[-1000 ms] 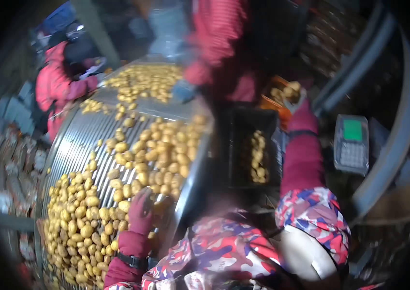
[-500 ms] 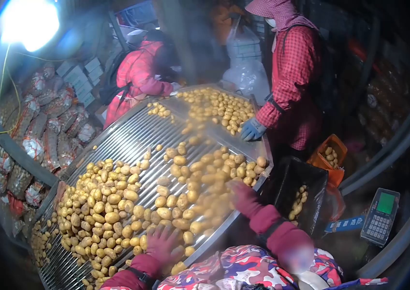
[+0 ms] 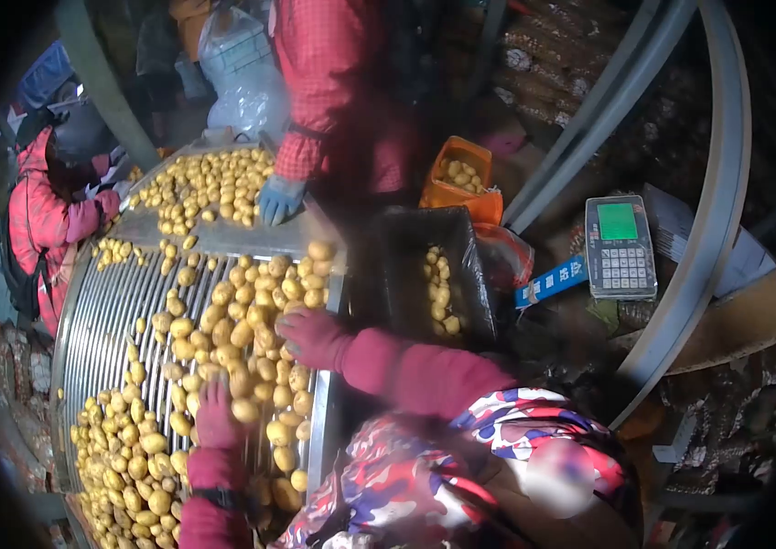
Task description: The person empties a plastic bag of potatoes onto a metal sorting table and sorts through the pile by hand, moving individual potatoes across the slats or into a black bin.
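Observation:
Many yellow potatoes (image 3: pixel 242 334) lie on a ribbed metal sorting table (image 3: pixel 100 311). My left hand (image 3: pixel 216 419), in a maroon glove, rests among the potatoes near the table's front, its fingers stretched forward and apart from any grip. On the right, my right hand (image 3: pixel 313 337), also gloved in maroon, reaches over the side rim and lies against potatoes at the right of the pile. Its fingers look extended rather than wrapped round one potato. A larger heap of potatoes (image 3: pixel 127 467) lies left of my left hand.
A co-worker's blue-gloved hand (image 3: pixel 280 199) rests at the far end; another person (image 3: pixel 45 220) bends at the far left. Right of the table stand a black-lined bin (image 3: pixel 402 274) and an orange crate (image 3: pixel 436 197), both holding potatoes, and a scale display (image 3: pixel 621 247). A metal post curves nearby.
The view has swung right, so the table sits further left. My right hand has come from the table's edge onto the potatoes. Both hands are closer together, and potatoes have shifted around them.

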`<state>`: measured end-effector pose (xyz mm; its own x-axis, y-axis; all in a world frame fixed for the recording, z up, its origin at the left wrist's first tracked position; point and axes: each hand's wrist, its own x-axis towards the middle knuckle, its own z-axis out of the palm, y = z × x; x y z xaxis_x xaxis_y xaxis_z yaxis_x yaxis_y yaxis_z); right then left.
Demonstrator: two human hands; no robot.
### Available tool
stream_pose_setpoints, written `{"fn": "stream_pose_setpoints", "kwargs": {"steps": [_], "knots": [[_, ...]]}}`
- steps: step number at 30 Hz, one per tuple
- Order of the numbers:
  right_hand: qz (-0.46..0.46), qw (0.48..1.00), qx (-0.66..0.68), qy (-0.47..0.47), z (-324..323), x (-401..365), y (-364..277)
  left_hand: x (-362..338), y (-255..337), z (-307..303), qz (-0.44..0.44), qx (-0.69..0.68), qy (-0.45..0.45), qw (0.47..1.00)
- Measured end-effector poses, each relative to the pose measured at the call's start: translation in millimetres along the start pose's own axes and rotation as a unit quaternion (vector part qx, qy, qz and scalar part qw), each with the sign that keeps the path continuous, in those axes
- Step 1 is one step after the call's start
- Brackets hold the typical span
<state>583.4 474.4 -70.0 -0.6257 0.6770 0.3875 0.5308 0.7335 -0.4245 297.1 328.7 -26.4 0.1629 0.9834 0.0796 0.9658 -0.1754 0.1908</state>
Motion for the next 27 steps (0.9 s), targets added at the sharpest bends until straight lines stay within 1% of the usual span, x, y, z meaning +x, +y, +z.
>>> {"fn": "stream_pose_setpoints", "kwargs": {"steps": [1,2,3,4,5,6,7,8,9,10,11,12,14,16,18,19,20,22,23,24,26,27], "knots": [[0.003,1.0,0.021,-0.008,-2,1,6,15,-9,-1,-0.021,-0.032,-0.026,0.999],[-0.006,0.998,0.053,-0.021,3,6,7,30,-29,20,-0.013,-0.047,-0.005,0.999],[0.05,0.996,0.067,-0.038,-7,8,-2,48,-16,3,-0.054,-0.082,-0.03,0.995],[0.087,0.982,0.007,-0.166,-26,23,-16,53,-32,14,-0.048,-0.082,0.001,0.995],[0.072,0.99,0.031,-0.119,0,19,0,58,-39,12,-0.101,-0.117,-0.027,0.988],[0.009,0.998,0.056,-0.006,8,8,5,57,-20,-14,-0.143,-0.184,-0.02,0.972],[0.023,0.999,0.032,-0.037,0,9,-6,33,-3,-36,-0.198,-0.252,-0.004,0.947],[0.042,0.997,-0.005,-0.06,-14,14,-10,25,11,-54,-0.236,-0.321,0.017,0.917],[0.031,0.998,-0.012,-0.055,-16,13,-8,14,19,-63,-0.267,-0.388,0.04,0.881],[0.023,0.998,-0.02,-0.048,-15,12,-7,-2,11,-56,-0.232,-0.299,0.072,0.923],[0.016,0.999,-0.024,-0.043,-13,11,-8,-34,-5,-46,-0.198,-0.203,0.101,0.954],[0.009,0.999,-0.027,-0.038,-11,9,-10,-69,-19,-43,-0.163,-0.103,0.125,0.973],[-0.006,0.999,-0.038,-0.027,-11,9,-11,-131,-35,-50,-0.197,0.025,0.089,0.976],[0.003,0.998,-0.041,-0.038,-4,7,-6,-186,-45,-49,-0.271,0.095,0.071,0.955],[0.016,0.998,-0.027,-0.05,-1,10,-3,-235,-58,-28,-0.342,0.104,0.038,0.933],[0.026,0.998,-0.009,-0.054,0,12,-1,-248,-55,-18,-0.346,0.131,0.033,0.928],[0.037,0.998,0.008,-0.059,0,15,2,-255,-57,-8,-0.357,0.127,0.033,0.925],[0.107,0.982,0.137,-0.077,-3,32,5,-237,-49,-12,-0.372,0.116,0.031,0.92],[0.096,0.978,0.176,-0.065,-6,45,5,-227,-43,-12,-0.395,0.115,0.002,0.912],[0.053,0.985,0.156,-0.053,-12,63,-7,-218,-39,-19,-0.396,0.081,-0.001,0.915],[-0.029,0.992,0.121,-0.023,-12,91,-39,-204,-44,-21,-0.364,0.071,0.014,0.929],[-0.039,0.995,0.022,-0.086,-3,98,-53,-195,-43,-25,-0.375,0.049,0.012,0.926]]}}
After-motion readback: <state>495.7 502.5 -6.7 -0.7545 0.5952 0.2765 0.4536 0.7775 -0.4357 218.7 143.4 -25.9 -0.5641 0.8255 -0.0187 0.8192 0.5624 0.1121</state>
